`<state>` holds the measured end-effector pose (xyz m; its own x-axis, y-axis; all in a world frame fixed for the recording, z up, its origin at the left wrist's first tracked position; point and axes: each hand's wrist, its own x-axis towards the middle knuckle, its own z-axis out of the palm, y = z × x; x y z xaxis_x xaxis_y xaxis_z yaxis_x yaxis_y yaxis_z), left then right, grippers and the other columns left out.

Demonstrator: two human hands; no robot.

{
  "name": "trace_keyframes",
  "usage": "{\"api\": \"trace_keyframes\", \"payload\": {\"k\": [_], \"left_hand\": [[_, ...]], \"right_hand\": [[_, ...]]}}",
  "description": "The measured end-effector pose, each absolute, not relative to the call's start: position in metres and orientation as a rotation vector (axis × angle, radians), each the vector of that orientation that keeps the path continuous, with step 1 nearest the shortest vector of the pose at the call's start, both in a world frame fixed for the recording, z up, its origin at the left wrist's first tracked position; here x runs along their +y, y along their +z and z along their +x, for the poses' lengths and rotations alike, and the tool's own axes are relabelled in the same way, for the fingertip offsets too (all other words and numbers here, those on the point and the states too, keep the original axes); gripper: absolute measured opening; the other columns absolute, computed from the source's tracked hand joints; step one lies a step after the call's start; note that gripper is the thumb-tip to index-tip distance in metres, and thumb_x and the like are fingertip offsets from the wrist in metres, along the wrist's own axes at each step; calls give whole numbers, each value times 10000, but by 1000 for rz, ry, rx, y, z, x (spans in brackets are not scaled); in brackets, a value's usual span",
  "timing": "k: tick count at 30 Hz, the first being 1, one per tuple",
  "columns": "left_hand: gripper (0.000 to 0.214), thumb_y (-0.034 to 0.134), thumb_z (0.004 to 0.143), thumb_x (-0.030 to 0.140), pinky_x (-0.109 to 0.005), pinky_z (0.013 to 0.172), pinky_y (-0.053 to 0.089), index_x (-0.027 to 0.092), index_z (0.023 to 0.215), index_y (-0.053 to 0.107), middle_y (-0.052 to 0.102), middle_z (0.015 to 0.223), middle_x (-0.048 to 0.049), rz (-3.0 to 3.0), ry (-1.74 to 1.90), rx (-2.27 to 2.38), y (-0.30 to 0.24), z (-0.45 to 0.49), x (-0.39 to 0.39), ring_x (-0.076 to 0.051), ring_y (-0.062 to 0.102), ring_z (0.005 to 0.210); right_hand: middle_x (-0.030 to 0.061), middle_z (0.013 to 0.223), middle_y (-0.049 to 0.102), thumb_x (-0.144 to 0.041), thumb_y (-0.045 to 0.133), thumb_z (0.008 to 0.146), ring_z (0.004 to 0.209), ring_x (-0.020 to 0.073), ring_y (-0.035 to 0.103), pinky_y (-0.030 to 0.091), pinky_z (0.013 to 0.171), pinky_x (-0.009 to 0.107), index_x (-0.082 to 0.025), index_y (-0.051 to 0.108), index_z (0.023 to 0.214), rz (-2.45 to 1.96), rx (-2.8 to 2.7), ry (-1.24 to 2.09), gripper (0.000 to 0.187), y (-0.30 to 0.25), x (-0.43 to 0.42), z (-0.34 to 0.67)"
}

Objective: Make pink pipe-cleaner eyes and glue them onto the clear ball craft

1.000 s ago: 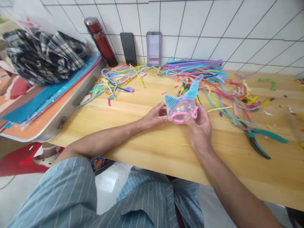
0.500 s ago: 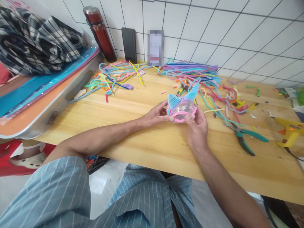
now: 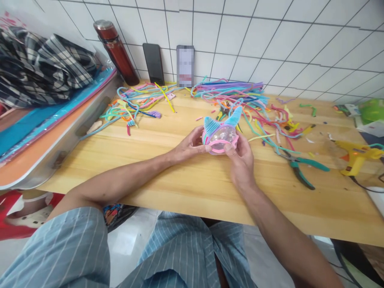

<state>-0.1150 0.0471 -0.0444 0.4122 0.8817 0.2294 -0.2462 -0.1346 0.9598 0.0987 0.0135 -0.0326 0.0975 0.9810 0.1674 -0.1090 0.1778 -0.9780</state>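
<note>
Between my two hands is a small clear ball-like craft piece (image 3: 223, 135), trimmed with pink and purple pipe cleaners and topped by two pointed blue ears. My left hand (image 3: 194, 145) grips its left side, thumb along the lower front. On the other side my right hand (image 3: 241, 158) holds it, with the thumb pressed near the pink band at the front. The fingers behind the piece are partly hidden. Just beyond it lie loose pipe cleaners (image 3: 231, 91), and to the right rest green-handled pliers (image 3: 300, 164).
A yellow glue gun (image 3: 355, 156) with a cord stands at the right. Another pile of pipe cleaners (image 3: 141, 100) lies back left. Against the tiled wall lean a red thermos (image 3: 118, 56), a black phone (image 3: 153, 64) and a lit phone (image 3: 185, 66). A plastic bin (image 3: 69, 150) occupies the left.
The whole scene has shifted a little left in view as the camera turned. Both hands keep the same hold on the craft piece.
</note>
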Motion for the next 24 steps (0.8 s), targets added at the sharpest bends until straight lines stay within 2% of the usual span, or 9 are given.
{"api": "trace_keyframes", "payload": {"k": [4, 8, 15, 24], "left_hand": [[809, 996, 843, 571, -473, 1208, 566, 248, 1523, 700, 742, 1559, -153, 1353, 1066, 605, -37, -114, 46, -378, 702, 1447], [802, 1005, 831, 574, -475, 1224, 562, 227, 1498, 727, 757, 1551, -158, 1350, 1049, 599, -33, -113, 45, -385, 705, 1452], [716, 950, 901, 582, -467, 1269, 538, 209, 1477, 747, 760, 1566, -149, 1375, 1045, 593, -33, -116, 44, -374, 691, 1487], [705, 932, 913, 590, -484, 1250, 550, 221, 1488, 755, 772, 1544, -149, 1406, 1060, 574, -37, -115, 49, -376, 709, 1450]], "right_hand": [[115, 1474, 809, -663, 986, 769, 1403, 336, 745, 577, 1261, 588, -266, 743, 1411, -1020, -1107, 1082, 793, -31, 14, 97], [114, 1511, 796, -658, 968, 798, 1420, 334, 740, 573, 1267, 579, -273, 741, 1446, -1002, -1146, 1107, 787, -29, 13, 97], [107, 1554, 778, -679, 938, 832, 1453, 337, 721, 569, 1274, 567, -280, 726, 1501, -1014, -1187, 1098, 807, -28, 12, 97], [82, 1428, 835, -701, 974, 795, 1364, 345, 762, 604, 1230, 564, -306, 777, 1360, -1003, -1118, 1125, 717, -29, 14, 97]]}}
